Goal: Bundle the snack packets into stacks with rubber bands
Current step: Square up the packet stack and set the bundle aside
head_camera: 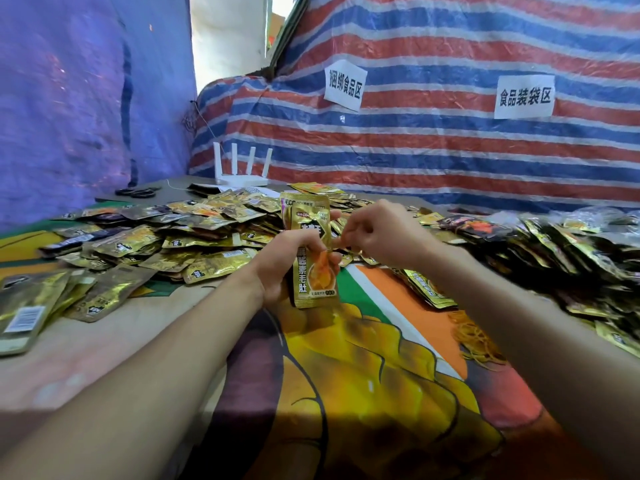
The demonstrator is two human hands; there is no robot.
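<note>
Above the table, left hand grips upright packets; right hand pinches a rubber band.

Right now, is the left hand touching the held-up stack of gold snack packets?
Touching. The head view shows the left hand gripping the stack of gold snack packets around its middle, with its fingers curled across the front.

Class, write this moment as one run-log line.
left hand: grips upright packet stack | right hand: pinches rubber band beside stack | spare bands: on cloth
</note>
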